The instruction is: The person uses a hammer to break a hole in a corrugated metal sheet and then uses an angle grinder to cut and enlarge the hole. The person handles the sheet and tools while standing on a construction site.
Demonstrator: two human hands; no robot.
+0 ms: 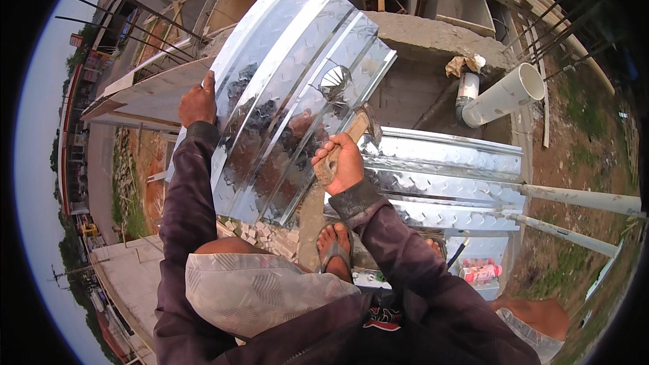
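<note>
A shiny corrugated metal decking sheet (270, 105) stands tilted in front of me. Along its left edge, my left hand (197, 103) is closed on the rim, one finger lying up against it. My right hand (345, 162) grips a hammer (327, 170) by its worn wooden handle. The hammer's dark head lies close to the sheet's lower right edge; whether it touches cannot be told. Near the sheet's right side is a ragged round hole (334, 80), its cut metal bent into pointed flaps.
A second decking sheet (439, 176) lies at right, beside two pale poles (574, 197). Beyond it rise a wide white pipe (507, 94) and a narrower pipe with paper stuffed in its top. Rebar (128, 10) juts out far left. A plastic bottle (480, 272) lies at lower right.
</note>
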